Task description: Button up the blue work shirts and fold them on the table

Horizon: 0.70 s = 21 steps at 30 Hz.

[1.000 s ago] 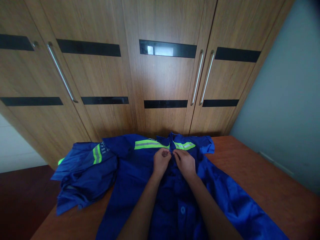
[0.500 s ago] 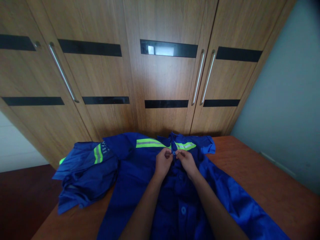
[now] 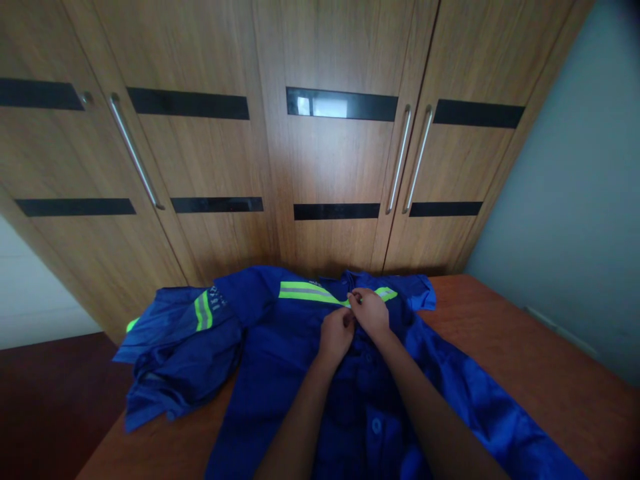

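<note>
A blue work jacket (image 3: 280,373) with yellow-green and silver reflective strips lies spread out, its collar toward the wardrobe. My left hand (image 3: 336,333) pinches the jacket's front edge at chest height, fingers curled. Just above and to the right, my right hand (image 3: 371,312) is also closed on the front edge, thumb and fingertips together and partly over the right strip. The fingertips of both hands nearly meet, and what lies between them is hidden. Lower on the front, a round blue button (image 3: 377,425) shows.
Beside the jacket on the left lies a bunched blue garment (image 3: 185,373) with a reflective band and pale lettering. Both rest on a reddish-brown wooden surface (image 3: 520,347). Behind stands a wooden wardrobe (image 3: 330,167) with metal handles; a pale wall (image 3: 565,220) is on the right.
My right hand has risen slightly and come over the reflective strip. My left hand has moved a little lower. The view has shifted slightly, and the button between the fingertips is now covered.
</note>
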Each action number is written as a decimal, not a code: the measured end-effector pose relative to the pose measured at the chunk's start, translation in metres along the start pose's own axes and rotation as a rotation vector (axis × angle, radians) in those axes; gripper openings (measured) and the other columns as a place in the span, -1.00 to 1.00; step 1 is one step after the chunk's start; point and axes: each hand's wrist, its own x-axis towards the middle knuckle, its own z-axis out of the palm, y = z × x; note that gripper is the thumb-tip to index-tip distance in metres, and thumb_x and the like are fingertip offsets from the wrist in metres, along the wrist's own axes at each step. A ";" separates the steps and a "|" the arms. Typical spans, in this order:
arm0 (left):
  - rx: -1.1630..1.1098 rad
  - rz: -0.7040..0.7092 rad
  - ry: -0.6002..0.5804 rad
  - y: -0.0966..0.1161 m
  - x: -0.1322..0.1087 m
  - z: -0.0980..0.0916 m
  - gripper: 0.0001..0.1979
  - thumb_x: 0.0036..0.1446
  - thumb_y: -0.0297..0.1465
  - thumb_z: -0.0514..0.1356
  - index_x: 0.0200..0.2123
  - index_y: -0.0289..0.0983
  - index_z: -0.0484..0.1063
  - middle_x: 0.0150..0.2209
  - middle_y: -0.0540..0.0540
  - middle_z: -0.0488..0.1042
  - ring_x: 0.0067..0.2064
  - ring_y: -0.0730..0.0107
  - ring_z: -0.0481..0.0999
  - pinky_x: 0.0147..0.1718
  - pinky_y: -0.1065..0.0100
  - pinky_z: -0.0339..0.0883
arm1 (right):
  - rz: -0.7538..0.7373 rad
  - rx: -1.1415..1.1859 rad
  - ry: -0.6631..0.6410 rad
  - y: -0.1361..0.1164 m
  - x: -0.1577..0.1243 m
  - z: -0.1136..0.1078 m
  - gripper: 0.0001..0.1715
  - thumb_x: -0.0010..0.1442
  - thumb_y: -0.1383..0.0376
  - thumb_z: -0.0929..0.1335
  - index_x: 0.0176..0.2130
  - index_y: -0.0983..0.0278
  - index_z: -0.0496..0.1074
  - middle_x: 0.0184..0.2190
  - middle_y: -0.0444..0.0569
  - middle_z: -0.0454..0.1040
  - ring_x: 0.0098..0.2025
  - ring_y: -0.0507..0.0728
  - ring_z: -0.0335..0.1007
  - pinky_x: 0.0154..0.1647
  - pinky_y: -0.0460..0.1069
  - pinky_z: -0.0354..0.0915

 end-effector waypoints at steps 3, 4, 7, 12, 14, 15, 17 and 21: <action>0.019 0.011 -0.032 -0.003 0.000 0.000 -0.77 -0.03 -0.65 0.12 -0.43 -0.24 0.48 -0.46 -0.01 0.53 -0.41 0.39 0.50 -0.39 0.45 0.26 | 0.079 0.057 0.030 0.003 0.018 0.015 -0.79 0.04 0.16 0.36 -0.48 0.21 0.52 -0.64 -0.05 0.44 -0.49 0.14 0.36 -0.41 -0.02 0.19; 0.023 0.011 -0.041 -0.004 0.000 0.000 -0.77 -0.05 -0.65 0.12 -0.41 -0.24 0.49 -0.45 -0.01 0.54 -0.41 0.39 0.51 -0.39 0.45 0.28 | 0.102 0.085 0.037 0.006 0.022 0.017 -0.77 0.04 0.14 0.35 -0.47 0.22 0.52 -0.67 -0.09 0.40 -0.53 0.12 0.33 -0.45 -0.03 0.18; 0.046 0.005 -0.048 -0.004 -0.001 0.000 -0.76 -0.05 -0.65 0.14 -0.37 -0.23 0.50 -0.44 -0.01 0.55 -0.39 0.39 0.52 -0.37 0.44 0.30 | 0.150 0.202 0.056 0.015 0.022 0.018 -0.68 0.01 0.08 0.32 -0.39 0.25 0.53 -0.67 -0.16 0.38 -0.57 0.08 0.27 -0.50 -0.05 0.19; 0.138 0.005 -0.005 0.009 0.000 -0.006 -0.81 -0.01 -0.57 0.17 -0.37 -0.19 0.50 -0.44 0.00 0.54 -0.37 0.36 0.51 -0.34 0.40 0.29 | 0.216 0.451 0.073 0.028 0.003 0.006 -0.52 -0.04 0.05 0.33 -0.23 0.34 0.52 -0.56 -0.13 0.44 -0.56 0.05 0.27 -0.50 -0.06 0.23; 0.174 -0.006 0.031 0.016 0.007 -0.011 -0.84 0.06 -0.52 0.15 -0.34 -0.19 0.49 -0.39 -0.02 0.55 -0.32 0.35 0.52 -0.29 0.39 0.30 | 0.246 0.542 0.075 0.031 -0.002 0.004 -0.46 -0.06 0.07 0.34 -0.15 0.35 0.51 -0.53 -0.12 0.45 -0.56 0.04 0.27 -0.51 -0.06 0.24; 0.189 -0.017 0.049 0.019 0.013 -0.013 -0.84 0.10 -0.50 0.13 -0.32 -0.19 0.49 -0.35 -0.03 0.56 -0.28 0.35 0.52 -0.26 0.39 0.31 | 0.260 0.580 0.081 0.032 -0.003 0.004 -0.43 -0.08 0.08 0.36 -0.11 0.35 0.50 -0.52 -0.12 0.45 -0.55 0.04 0.28 -0.50 -0.06 0.25; 0.214 -0.055 0.078 0.022 0.031 -0.017 -0.80 0.16 -0.49 0.08 -0.24 -0.21 0.49 -0.26 -0.05 0.57 -0.20 0.36 0.53 -0.18 0.39 0.31 | 0.284 0.640 0.104 0.034 -0.003 0.006 -0.36 -0.11 0.09 0.39 -0.05 0.34 0.47 -0.51 -0.13 0.45 -0.52 0.05 0.31 -0.47 -0.05 0.26; 0.263 -0.190 0.063 0.014 0.077 -0.021 -0.78 0.21 -0.50 0.07 -0.17 -0.27 0.49 -0.17 -0.14 0.57 -0.09 0.33 0.51 -0.08 0.35 0.30 | 0.317 0.731 0.153 0.037 0.000 0.008 -0.29 -0.12 0.12 0.40 0.02 0.35 0.44 -0.43 -0.10 0.49 -0.47 0.04 0.35 -0.39 -0.04 0.29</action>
